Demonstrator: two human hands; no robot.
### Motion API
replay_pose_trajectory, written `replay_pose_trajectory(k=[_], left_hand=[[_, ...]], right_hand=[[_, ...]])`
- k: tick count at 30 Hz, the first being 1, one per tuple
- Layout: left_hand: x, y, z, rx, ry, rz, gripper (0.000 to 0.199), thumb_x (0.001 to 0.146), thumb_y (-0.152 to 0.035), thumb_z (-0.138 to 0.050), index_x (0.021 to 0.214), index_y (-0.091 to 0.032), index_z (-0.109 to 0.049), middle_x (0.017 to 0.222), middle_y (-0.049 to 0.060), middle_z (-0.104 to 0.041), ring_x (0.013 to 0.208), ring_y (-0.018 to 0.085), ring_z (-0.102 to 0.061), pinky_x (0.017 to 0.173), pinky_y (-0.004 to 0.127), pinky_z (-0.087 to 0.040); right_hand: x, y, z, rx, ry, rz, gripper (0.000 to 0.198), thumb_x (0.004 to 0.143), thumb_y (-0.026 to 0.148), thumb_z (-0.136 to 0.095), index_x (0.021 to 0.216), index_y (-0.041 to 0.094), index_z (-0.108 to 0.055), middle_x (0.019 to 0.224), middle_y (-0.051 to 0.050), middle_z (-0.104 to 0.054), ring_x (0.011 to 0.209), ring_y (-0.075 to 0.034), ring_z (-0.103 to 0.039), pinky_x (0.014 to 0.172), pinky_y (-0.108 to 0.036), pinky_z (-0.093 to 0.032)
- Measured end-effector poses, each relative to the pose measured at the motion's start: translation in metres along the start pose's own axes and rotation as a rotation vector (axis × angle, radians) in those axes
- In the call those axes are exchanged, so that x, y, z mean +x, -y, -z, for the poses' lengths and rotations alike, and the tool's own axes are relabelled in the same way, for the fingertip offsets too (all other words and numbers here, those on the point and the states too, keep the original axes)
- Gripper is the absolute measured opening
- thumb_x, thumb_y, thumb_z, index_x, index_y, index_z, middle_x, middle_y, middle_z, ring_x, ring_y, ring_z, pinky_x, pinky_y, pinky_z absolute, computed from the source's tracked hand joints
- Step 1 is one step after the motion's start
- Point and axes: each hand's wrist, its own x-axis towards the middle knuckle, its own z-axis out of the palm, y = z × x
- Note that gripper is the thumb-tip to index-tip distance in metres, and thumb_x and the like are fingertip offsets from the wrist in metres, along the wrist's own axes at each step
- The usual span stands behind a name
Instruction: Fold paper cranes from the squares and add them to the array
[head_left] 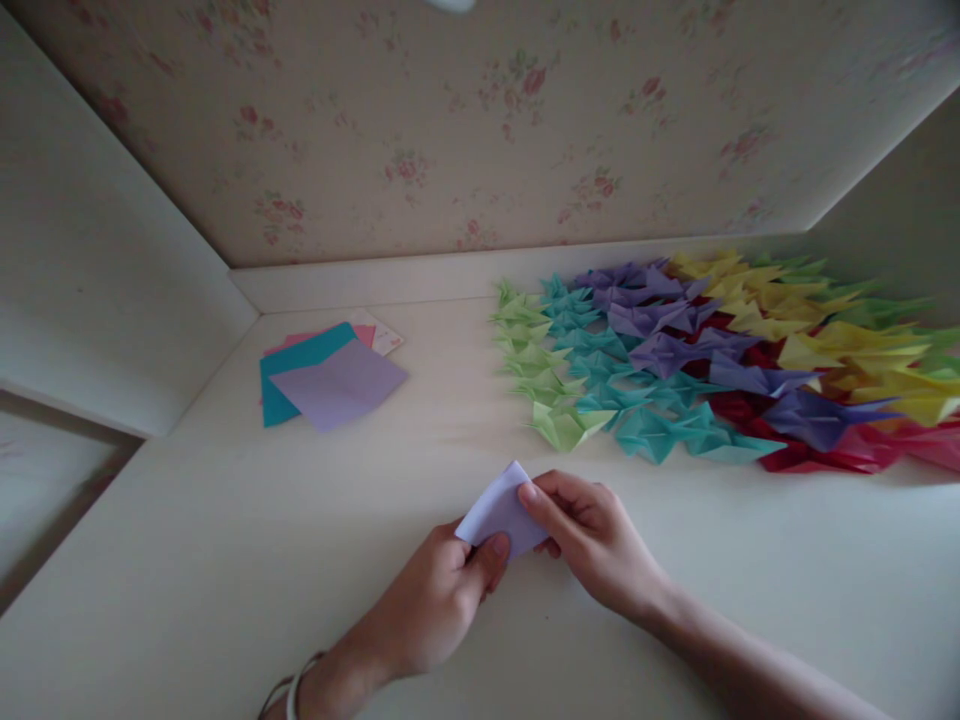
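A small folded piece of light purple origami paper (498,508) is held between both hands, above the white tabletop. My left hand (442,598) grips its lower left side, thumb on top and the other fingers hidden underneath. On the right, my right hand (589,535) pinches the upper right edge, its thumb lying on the paper. The paper looks like a compact square or diamond with a corner pointing up and away. Its folds on the underside are hidden.
Back left lies a loose stack of paper sheets: a purple sheet (341,385) over a teal sheet (279,392), pink beneath. Rows of folded paper cranes in light green (566,425), turquoise (651,430), purple (817,418), red and yellow (855,348) cover the back right. A wallpapered wall (450,150) rises behind.
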Motion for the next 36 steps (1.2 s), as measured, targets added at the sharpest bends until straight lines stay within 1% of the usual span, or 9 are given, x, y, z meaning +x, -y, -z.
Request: replay_pose_trajectory(k=[6, 11, 15, 19, 23, 25, 30, 32, 36], left_hand=[[0.000, 0.002, -0.001, 0.017, 0.066, 0.015, 0.044, 0.096, -0.050, -0.045, 0.062, -0.021, -0.042, 0.057, -0.007, -0.035, 0.053, 0.012, -0.029, 0.050, 0.027, -0.022], [0.002, 0.001, -0.003, -0.112, -0.080, 0.002, 0.039, 0.095, -0.054, -0.045, 0.079, -0.019, -0.052, 0.062, -0.005, -0.044, 0.056, 0.013, -0.040, 0.051, 0.025, -0.030], [0.002, -0.001, -0.002, -0.103, -0.119, -0.040, 0.036, 0.095, -0.051, -0.049, 0.082, -0.018, -0.056, 0.061, -0.006, -0.041, 0.055, 0.012, -0.036, 0.049, 0.024, -0.027], [0.001, -0.002, -0.003, -0.045, -0.132, -0.067, 0.037, 0.096, -0.051, -0.049, 0.080, -0.019, -0.059, 0.063, -0.005, -0.045, 0.055, 0.013, -0.038, 0.049, 0.024, -0.029], [-0.001, -0.002, -0.005, 0.046, -0.258, -0.102, 0.039, 0.098, -0.053, -0.041, 0.080, -0.022, -0.057, 0.057, -0.004, -0.049, 0.056, 0.016, -0.049, 0.053, 0.026, -0.035], [-0.001, -0.001, -0.005, 0.085, -0.332, -0.137, 0.041, 0.100, -0.052, -0.037, 0.080, -0.022, -0.056, 0.059, -0.002, -0.052, 0.058, 0.017, -0.052, 0.055, 0.027, -0.036], [0.000, 0.002, -0.002, 0.071, -0.467, -0.173, 0.040, 0.101, -0.051, -0.036, 0.081, -0.022, -0.054, 0.064, -0.002, -0.054, 0.057, 0.015, -0.050, 0.053, 0.026, -0.035], [0.001, 0.003, -0.002, 0.060, -0.489, -0.179, 0.041, 0.100, -0.052, -0.037, 0.079, -0.022, -0.053, 0.063, -0.002, -0.053, 0.056, 0.015, -0.049, 0.052, 0.025, -0.033], [0.003, 0.004, -0.002, 0.039, -0.519, -0.194, 0.040, 0.099, -0.053, -0.039, 0.078, -0.022, -0.053, 0.062, -0.003, -0.050, 0.054, 0.014, -0.046, 0.051, 0.025, -0.034]], right_hand=[[-0.001, -0.002, 0.000, -0.090, -0.095, 0.088, 0.043, 0.100, 0.045, -0.044, 0.065, 0.019, -0.047, 0.057, 0.005, -0.035, 0.051, -0.010, -0.033, 0.046, -0.023, -0.024], [0.001, -0.003, -0.002, 0.019, -0.110, 0.032, 0.043, 0.098, 0.050, -0.046, 0.069, 0.019, -0.049, 0.061, 0.005, -0.037, 0.053, -0.010, -0.034, 0.045, -0.023, -0.025], [0.002, -0.003, -0.003, 0.040, -0.109, 0.015, 0.042, 0.098, 0.052, -0.046, 0.074, 0.019, -0.054, 0.064, 0.003, -0.042, 0.057, -0.011, -0.038, 0.047, -0.022, -0.029], [0.000, -0.004, -0.004, -0.024, -0.174, 0.011, 0.046, 0.098, 0.052, -0.043, 0.064, 0.021, -0.041, 0.058, 0.006, -0.031, 0.052, -0.010, -0.030, 0.044, -0.023, -0.022], [-0.002, -0.002, -0.004, -0.067, -0.181, 0.070, 0.047, 0.099, 0.049, -0.044, 0.062, 0.021, -0.037, 0.057, 0.006, -0.028, 0.051, -0.010, -0.029, 0.045, -0.023, -0.022], [-0.003, 0.000, -0.006, -0.039, -0.128, 0.063, 0.047, 0.099, 0.050, -0.045, 0.062, 0.020, -0.040, 0.057, 0.006, -0.032, 0.051, -0.010, -0.033, 0.045, -0.022, -0.025], [-0.007, 0.004, -0.012, 0.196, 0.165, -0.095, 0.048, 0.100, 0.057, -0.036, 0.077, 0.019, -0.055, 0.060, 0.001, -0.060, 0.051, -0.012, -0.056, 0.048, -0.021, -0.043], [-0.009, 0.003, -0.014, 0.170, 0.176, -0.089, 0.050, 0.101, 0.057, -0.034, 0.074, 0.019, -0.054, 0.057, 0.000, -0.062, 0.049, -0.012, -0.057, 0.049, -0.021, -0.044], [-0.009, 0.000, -0.014, 0.148, 0.146, -0.078, 0.049, 0.100, 0.055, -0.038, 0.070, 0.020, -0.052, 0.052, 0.003, -0.058, 0.045, -0.011, -0.052, 0.047, -0.020, -0.041]])
